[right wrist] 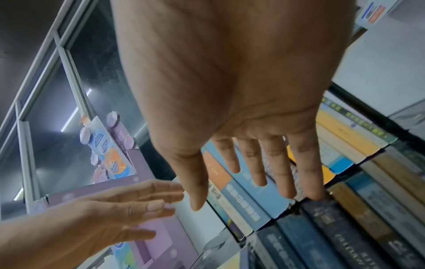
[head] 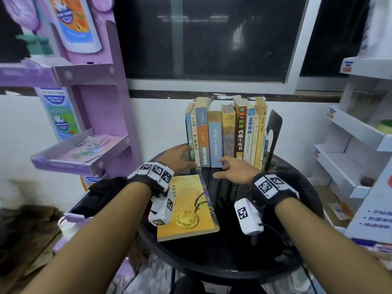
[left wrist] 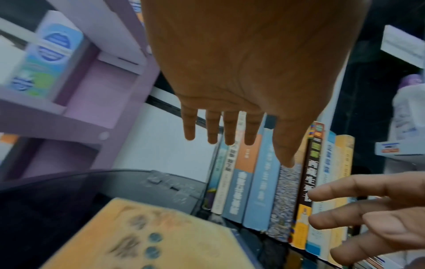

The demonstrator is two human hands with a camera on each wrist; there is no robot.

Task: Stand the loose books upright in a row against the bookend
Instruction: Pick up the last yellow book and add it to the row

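Several books [head: 224, 132] stand upright in a row at the back of a round black table [head: 233, 253], their right end against a black bookend [head: 275, 128]. A yellow book [head: 188, 206] lies flat on the table in front of the row, under my left wrist. My left hand [head: 186, 157] is at the row's left end with straight fingers [left wrist: 212, 131]; I cannot tell if it touches. My right hand [head: 224, 166] reaches the foot of the light blue book [head: 215, 139] with spread, straight fingers [right wrist: 279, 174], holding nothing.
A purple display rack [head: 95, 124] with trays stands close on the left. White cardboard shelves [head: 350, 145] stand on the right. A white wall and a dark window [head: 212, 39] are right behind the row. Bare table lies to the right of the yellow book.
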